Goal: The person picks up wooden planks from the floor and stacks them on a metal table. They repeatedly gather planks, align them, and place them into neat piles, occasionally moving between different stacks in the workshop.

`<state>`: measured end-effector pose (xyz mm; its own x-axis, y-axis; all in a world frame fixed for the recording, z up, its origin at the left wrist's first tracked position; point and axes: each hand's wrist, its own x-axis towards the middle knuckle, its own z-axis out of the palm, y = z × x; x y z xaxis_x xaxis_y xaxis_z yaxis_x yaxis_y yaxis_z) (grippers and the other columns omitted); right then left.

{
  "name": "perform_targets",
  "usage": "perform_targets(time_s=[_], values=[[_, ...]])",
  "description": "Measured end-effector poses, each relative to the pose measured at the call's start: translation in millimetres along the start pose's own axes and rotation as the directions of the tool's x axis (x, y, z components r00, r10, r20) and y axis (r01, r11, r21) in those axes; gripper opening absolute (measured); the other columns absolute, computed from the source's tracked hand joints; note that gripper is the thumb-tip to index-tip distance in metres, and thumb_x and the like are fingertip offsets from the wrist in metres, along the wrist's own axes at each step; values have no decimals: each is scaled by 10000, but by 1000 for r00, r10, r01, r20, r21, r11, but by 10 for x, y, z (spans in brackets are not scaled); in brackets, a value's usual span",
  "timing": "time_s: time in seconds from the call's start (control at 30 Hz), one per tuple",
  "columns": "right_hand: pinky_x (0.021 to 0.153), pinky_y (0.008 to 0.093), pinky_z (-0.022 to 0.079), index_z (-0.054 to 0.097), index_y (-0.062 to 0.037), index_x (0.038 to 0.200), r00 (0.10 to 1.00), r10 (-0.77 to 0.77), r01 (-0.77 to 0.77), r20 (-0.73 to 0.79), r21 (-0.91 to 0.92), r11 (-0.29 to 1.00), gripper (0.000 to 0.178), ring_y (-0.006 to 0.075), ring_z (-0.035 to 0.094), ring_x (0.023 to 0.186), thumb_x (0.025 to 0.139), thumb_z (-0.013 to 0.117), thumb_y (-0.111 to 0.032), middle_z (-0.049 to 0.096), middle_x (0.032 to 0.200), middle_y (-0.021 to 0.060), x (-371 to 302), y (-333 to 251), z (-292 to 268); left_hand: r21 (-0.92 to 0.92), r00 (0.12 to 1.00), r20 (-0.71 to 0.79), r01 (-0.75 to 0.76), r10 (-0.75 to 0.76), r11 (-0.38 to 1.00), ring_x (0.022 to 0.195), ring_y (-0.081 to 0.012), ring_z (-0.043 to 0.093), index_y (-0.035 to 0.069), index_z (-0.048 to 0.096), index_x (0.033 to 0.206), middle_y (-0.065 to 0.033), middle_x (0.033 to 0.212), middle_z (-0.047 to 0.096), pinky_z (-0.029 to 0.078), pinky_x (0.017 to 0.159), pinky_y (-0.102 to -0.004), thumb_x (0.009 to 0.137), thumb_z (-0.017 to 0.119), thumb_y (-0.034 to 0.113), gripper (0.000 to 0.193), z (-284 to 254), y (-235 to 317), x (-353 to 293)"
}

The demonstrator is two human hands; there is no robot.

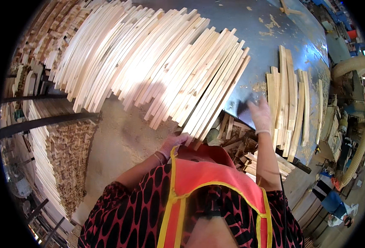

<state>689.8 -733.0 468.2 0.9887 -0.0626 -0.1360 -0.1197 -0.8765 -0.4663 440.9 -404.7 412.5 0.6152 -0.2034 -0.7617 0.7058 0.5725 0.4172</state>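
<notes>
My left hand [173, 143], in a pale glove, is closed on the near ends of a few wooden strips [219, 99] at the right edge of a wide row. That row of light, narrow wooden strips [149, 58] lies side by side, slanting from upper right to lower left, with uneven ends. My right hand [260, 115], also gloved, hovers over the metal table's near edge with fingers apart and nothing visible in it. It is just left of a smaller group of wooden strips [287, 97]. Its fingertips are slightly blurred.
Sawdust and chips lie on the blue-grey metal table [232, 18]. Tall stacks of cut wood [69, 161] stand at left beside a dark metal bar [46, 124]. Offcuts [248, 161] are piled below the table edge. A ribbed hose [358, 144] and another person [335, 206] are at right.
</notes>
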Motion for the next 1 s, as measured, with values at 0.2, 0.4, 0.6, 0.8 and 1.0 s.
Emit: perform_targets(time_s=[0.2, 0.4, 0.6, 0.8, 1.0], values=[[1038, 517, 485, 440, -124, 1495, 968, 235, -251, -92, -435, 865, 816, 452, 558, 1259, 788, 798, -317, 559, 1388, 262, -646, 792, -577, 16, 980, 199, -19, 15, 1000, 902, -128, 640, -21, 627, 1291, -32, 1091, 682, 529, 756, -277, 1017, 664, 262, 396, -193, -39, -27], [940, 489, 539, 414, -84, 1541, 990, 107, -133, -96, -323, 937, 786, 400, 653, 1109, 850, 760, -227, 658, 1182, 237, -568, 1554, -515, 356, 998, 2, -56, 59, 933, 911, -149, 648, 3, 613, 1320, -34, 1103, 675, 538, 776, -302, 1026, 642, 282, 407, -184, -276, 38], [609, 274, 549, 432, 1, 1521, 864, 237, -500, 445, 811, 303, 585, 121, 605, 735, 981, 589, -158, 650, 884, 61, -446, 218, -395, 600, 946, -11, -254, 325, 759, 920, -169, 657, 26, 599, 1349, -37, 1115, 669, 547, 796, -328, 1034, 620, 302, 419, 43, -332, 33], [731, 334, 572, 332, -13, 1589, 812, 245, -561, 530, 824, 79, 717, 213, 651, 870, 945, 612, -156, 678, 1054, 114, -448, -442, 477, 551, 910, 168, -405, 379, 730, 918, -193, 668, 50, 587, 1374, -52, 1117, 666, 555, 805, -347, 1038, 601, 300, 419, 127, 89, -289], [844, 483, 557, 643, -30, 1156, 690, 185, -637, 700, 709, -304, 363, 319, 660, 917, 939, 579, -314, 697, 1031, 135, -572, -569, 832, 477, 914, 286, -395, 286, 785, 916, -210, 647, 20, 559, 1357, -113, 1065, 650, 535, 876, -363, 950, 659, 247, 477, 829, 1102, -53]])
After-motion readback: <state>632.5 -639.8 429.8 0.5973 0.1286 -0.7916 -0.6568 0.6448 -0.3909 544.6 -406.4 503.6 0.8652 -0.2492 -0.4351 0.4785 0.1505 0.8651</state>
